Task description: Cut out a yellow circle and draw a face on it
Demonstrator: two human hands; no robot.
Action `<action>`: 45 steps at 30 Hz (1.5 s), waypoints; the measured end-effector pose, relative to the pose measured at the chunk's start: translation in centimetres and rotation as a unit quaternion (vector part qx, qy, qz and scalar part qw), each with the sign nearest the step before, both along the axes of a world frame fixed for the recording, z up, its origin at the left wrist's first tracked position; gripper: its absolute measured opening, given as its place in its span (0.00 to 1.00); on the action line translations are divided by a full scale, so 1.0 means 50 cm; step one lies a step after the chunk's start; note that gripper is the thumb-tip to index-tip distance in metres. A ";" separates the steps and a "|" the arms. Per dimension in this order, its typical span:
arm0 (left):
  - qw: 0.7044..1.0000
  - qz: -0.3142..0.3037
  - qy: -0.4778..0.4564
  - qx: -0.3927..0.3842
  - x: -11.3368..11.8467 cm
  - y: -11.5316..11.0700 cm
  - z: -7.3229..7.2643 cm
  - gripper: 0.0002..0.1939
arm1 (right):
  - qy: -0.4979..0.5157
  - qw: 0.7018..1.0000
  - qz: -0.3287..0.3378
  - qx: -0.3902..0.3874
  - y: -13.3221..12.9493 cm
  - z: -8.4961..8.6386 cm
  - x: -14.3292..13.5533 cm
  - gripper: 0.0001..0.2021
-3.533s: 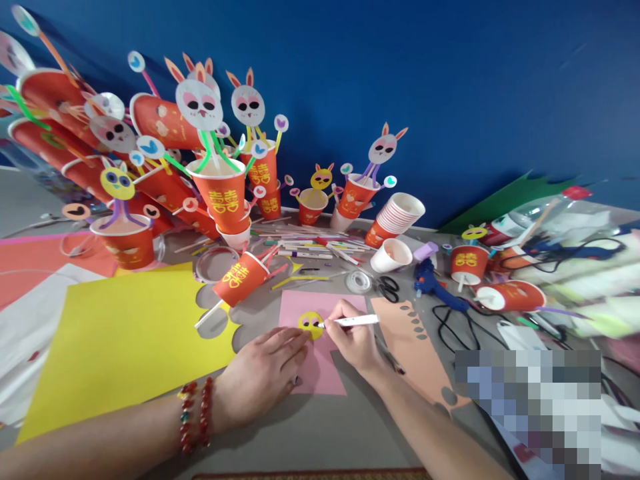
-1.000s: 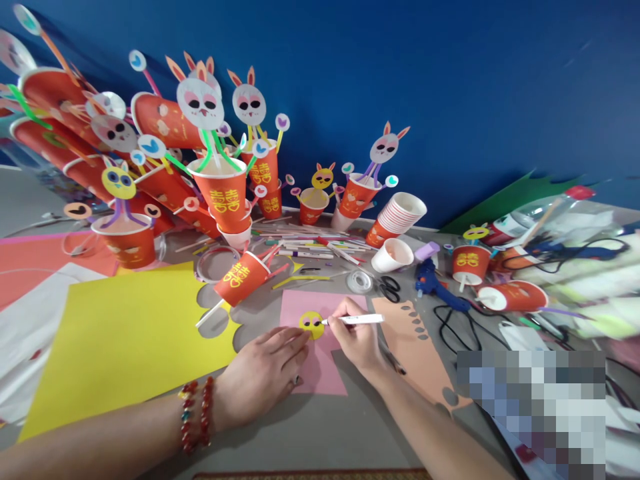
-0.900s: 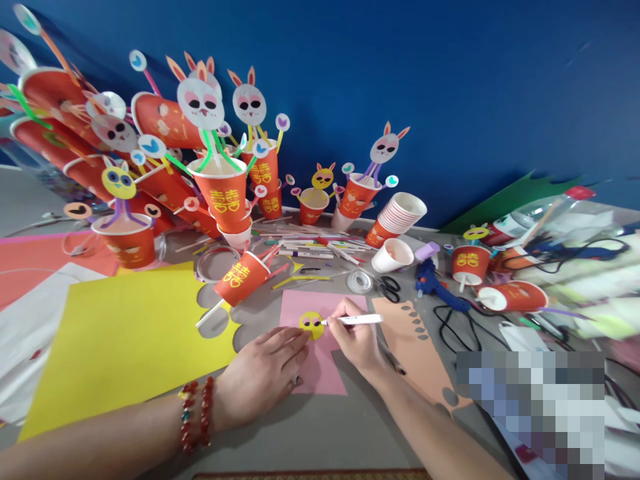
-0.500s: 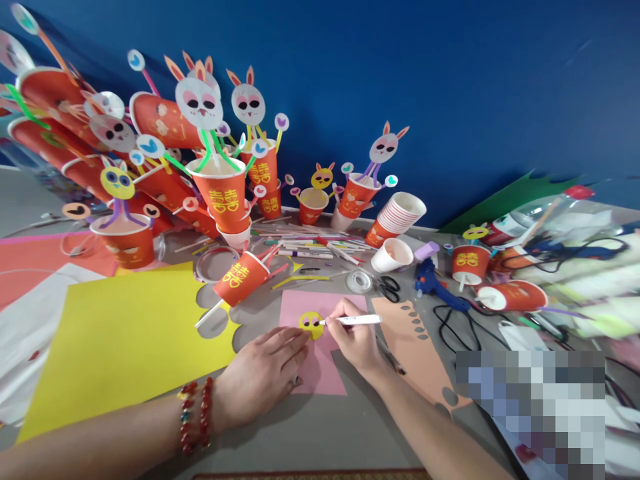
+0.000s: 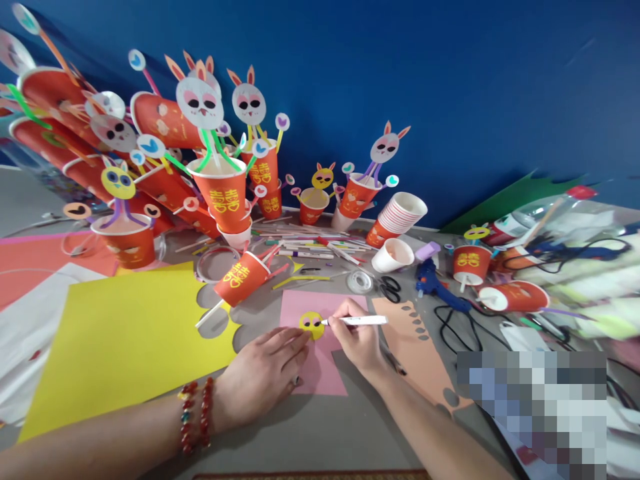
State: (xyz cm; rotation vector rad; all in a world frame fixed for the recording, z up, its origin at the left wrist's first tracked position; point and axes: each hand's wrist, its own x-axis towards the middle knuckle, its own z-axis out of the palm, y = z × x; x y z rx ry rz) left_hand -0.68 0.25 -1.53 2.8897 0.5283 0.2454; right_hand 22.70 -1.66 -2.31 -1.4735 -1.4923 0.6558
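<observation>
From my end, left to right: yellow sheet (image 5: 130,333), scalloped right edge. Left hand (image 5: 263,370) lies flat, fingers extended, no grasp I can see, lightly over the lower-left edge of the yellow disc (image 5: 312,329), which sits on the pink sheet (image 5: 320,373). Right hand (image 5: 357,343) pinches the white pen (image 5: 367,320), nib by the right-hand eye (image 5: 317,324). Versus half a second ago, pen sits slightly further right; I judge the eye's still being worked. Nib contact: can't tell. Left thumb hidden; pixel block (image 5: 540,407) masks lower right.
</observation>
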 end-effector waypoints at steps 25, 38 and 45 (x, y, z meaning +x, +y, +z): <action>1.000 0.000 0.004 -0.010 0.002 0.001 0.012 0.23 | 0.066 0.997 -0.007 -0.032 0.003 0.008 -0.005 0.06; 1.000 0.002 0.000 -0.014 0.001 0.000 0.016 0.24 | 0.032 0.999 0.003 -0.009 -0.007 0.011 0.006 0.09; 1.000 0.005 -0.009 -0.011 0.003 0.000 0.011 0.24 | 0.019 1.000 0.017 0.000 -0.007 0.025 -0.008 0.05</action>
